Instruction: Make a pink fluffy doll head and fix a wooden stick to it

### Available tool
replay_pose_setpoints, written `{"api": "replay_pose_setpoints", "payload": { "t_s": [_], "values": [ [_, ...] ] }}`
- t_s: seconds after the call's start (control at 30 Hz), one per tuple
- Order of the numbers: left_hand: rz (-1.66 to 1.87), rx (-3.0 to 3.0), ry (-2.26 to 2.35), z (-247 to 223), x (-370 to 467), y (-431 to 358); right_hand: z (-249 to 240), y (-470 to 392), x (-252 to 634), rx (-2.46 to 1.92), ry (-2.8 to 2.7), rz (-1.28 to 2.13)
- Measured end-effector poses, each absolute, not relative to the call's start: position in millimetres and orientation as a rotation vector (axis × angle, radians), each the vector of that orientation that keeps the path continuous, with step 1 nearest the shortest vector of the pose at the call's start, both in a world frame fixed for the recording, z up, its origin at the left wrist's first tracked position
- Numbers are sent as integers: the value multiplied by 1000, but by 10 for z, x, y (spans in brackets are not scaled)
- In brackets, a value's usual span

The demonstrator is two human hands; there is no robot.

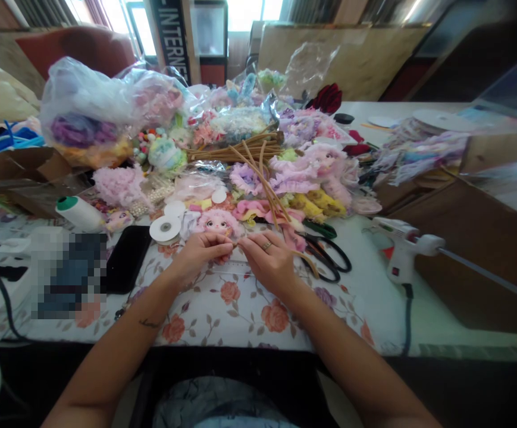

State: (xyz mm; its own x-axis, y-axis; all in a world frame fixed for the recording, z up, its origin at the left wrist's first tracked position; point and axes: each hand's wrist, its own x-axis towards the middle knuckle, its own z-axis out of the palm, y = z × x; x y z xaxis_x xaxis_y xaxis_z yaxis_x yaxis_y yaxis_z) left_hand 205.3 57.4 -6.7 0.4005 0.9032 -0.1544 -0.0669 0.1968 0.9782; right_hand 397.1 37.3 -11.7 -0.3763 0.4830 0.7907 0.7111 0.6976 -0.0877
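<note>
Over the near middle of the table, my left hand (203, 252) and my right hand (269, 258) meet with their fingertips almost touching. Both are closed in a pinch on a thin brown stem (308, 263), whose curved tail sticks out past my right hand. Its end between the fingertips is mostly hidden. Just behind the hands lies a doll face with pink curly hair (217, 223). A clear ruler (231, 268) lies beneath them. Black-handled scissors (329, 255) rest to the right of my right hand, beside pink fabric strips (291, 235).
Brown stems (240, 148) lie heaped among plush pieces and plastic bags (88, 95). Left are a black phone (127, 260), a ribbon spool (165, 228) and a thread cone (78, 213). A glue gun (401, 246) stands right, by a cardboard box (472, 249).
</note>
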Motion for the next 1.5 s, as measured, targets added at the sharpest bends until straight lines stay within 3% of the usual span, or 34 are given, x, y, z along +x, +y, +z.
{"api": "replay_pose_setpoints", "payload": {
  "t_s": [0.47, 1.1, 1.5],
  "values": [
    [832, 1025, 851, -64, 2164, 502, -106, 358, 3942, -861, -1974, -302],
    [1199, 1057, 962, -172, 2320, 389, -233, 308, 3783, -990, -1640, 557],
    [1313, 839, 985, -179, 2324, 407, -259, 293, 3718, -907, -1754, 698]
  ]
}}
